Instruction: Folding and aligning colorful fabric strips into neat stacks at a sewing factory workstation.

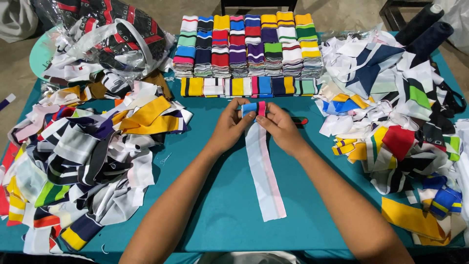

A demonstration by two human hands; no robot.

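Note:
Both my hands meet over the middle of the teal table [220,195]. My left hand [230,125] and my right hand [279,126] pinch the top end of a long white knit strip [264,176]. That end is folded over and shows a blue, white and pink striped band [254,108]. The strip's white length trails toward me, flat on the table, with a faint pink edge on its right side.
Neat stacks of folded striped bands [246,46] stand at the back, with a row of single bands [246,86] before them. Loose heaps of strips lie left [83,151] and right [400,122]. A clear bag of fabric [107,34] and dark thread cones [425,27] sit in the far corners.

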